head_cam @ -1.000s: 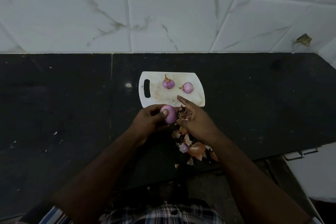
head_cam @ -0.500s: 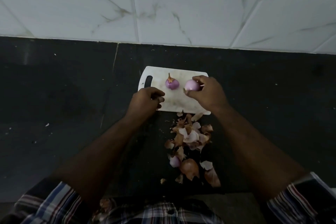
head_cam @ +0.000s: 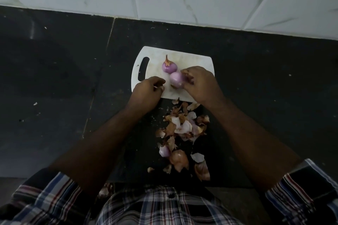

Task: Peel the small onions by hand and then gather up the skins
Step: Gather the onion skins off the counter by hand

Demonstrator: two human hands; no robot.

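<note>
Now the right hand (head_cam: 200, 83) curls its fingers round a peeled onion (head_cam: 176, 80) over the white board (head_cam: 193, 60), just beside a second onion (head_cam: 169, 66) lying there. Beside it, the left hand (head_cam: 147, 93) is loosely curled at the board's near edge, and whether it holds anything cannot be told. Skins (head_cam: 184, 128) are heaped on the dark counter (head_cam: 54, 78) between the forearms.

Both forearms were stretched forward, bare below rolled checked sleeves. The left hand (head_cam: 146, 90) was held with fingers curled, nothing visibly gripped. The right hand (head_cam: 200, 84) was curled round a peeled onion (head_cam: 176, 79).
</note>
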